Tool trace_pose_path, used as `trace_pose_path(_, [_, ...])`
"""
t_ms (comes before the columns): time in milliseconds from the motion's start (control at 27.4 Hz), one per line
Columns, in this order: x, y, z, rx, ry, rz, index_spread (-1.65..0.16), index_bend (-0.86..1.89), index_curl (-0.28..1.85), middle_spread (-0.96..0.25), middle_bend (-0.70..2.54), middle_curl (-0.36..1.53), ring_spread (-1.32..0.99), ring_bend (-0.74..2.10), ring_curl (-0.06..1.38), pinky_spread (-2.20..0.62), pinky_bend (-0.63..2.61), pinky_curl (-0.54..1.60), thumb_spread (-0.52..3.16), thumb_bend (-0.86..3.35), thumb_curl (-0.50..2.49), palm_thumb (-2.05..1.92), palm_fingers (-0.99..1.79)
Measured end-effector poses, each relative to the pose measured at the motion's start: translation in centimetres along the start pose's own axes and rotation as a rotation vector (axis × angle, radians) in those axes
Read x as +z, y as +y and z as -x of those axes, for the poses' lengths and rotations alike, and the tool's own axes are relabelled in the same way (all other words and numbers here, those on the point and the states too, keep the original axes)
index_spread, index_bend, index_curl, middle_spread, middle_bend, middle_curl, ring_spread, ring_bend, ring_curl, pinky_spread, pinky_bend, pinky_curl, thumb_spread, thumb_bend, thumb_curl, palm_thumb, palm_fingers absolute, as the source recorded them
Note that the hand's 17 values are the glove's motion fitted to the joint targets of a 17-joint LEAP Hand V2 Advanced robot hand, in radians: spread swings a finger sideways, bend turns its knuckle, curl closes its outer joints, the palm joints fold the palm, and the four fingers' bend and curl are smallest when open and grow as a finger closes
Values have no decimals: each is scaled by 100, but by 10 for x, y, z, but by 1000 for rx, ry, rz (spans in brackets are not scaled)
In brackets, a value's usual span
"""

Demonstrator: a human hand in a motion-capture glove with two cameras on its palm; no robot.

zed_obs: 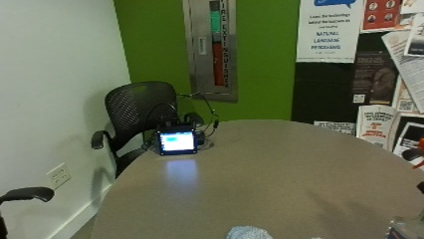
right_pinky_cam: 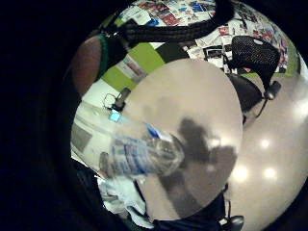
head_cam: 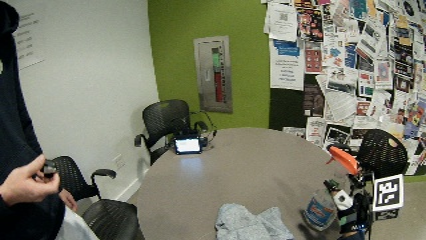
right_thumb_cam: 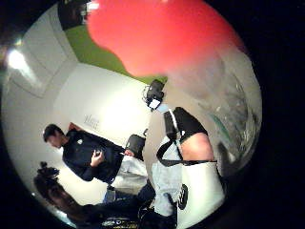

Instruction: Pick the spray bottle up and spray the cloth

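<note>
Taking the cloth [head_cam: 253, 224] as my landmark and starting from its left: well beyond it, at the far side of the table [head_cam: 253, 170], a small lit screen [head_cam: 188, 145] stands with cables behind it, out of the way of any spray. The cloth itself lies bunched at the near edge, which I judge puts it in easy range of the nozzle. Just to the right of the cloth is the spray bottle [head_cam: 321, 210], clear with a blue label and an orange trigger head [head_cam: 345, 159] on top. It stands upright, with the head reaching away from the cloth. My gloved right hand [head_cam: 351, 207] is right beside the bottle, on the side away from the cloth. I can't tell whether it has closed on the bottle, or whether the base is off the table.

The wide outside view alone shows the hand, bottle and cloth together. The closer outside view catches only the top of the cloth and a corner of the bottle. My palm views add nearness: the labelled body fills one, the orange head looms in the other, so the bottle sits against my palm.
</note>
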State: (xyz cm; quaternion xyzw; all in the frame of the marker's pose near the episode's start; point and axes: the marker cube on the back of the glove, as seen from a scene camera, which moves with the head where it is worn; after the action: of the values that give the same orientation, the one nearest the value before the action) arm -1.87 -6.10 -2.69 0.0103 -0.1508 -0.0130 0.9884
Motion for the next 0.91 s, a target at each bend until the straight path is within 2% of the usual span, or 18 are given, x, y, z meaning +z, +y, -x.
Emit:
trace_pose_path(292, [-11, -24, 8, -44, -128, -74, -33, 17, 21, -11, 35, 42, -13, 50, 36, 10, 36, 31, 105, 5, 46, 88, 80])
trace_pose_path(328, [-10, -25, 8, -46, -152, -76, -33, 24, 24, -12, 36, 43, -15, 50, 37, 7, 34, 31, 100, 6, 48, 91, 90])
trace_pose_path(438, [-6, -29, 6, -39, -238, -83, -31, 27, 27, -14, 33, 43, -17, 46, 36, 4, 30, 30, 95, 4, 49, 93, 95])
trace_pose_path(657, [-4, -38, 8, -19, -299, -112, -30, 39, 37, -13, 21, 40, -14, 33, 35, 0, 32, 33, 85, 2, 53, 99, 95])
trace_pose_path(912, [-3, -43, 5, -29, -365, -58, -28, 25, 38, -11, 18, 38, -14, 45, 37, -4, 39, 35, 74, -1, 58, 103, 116])
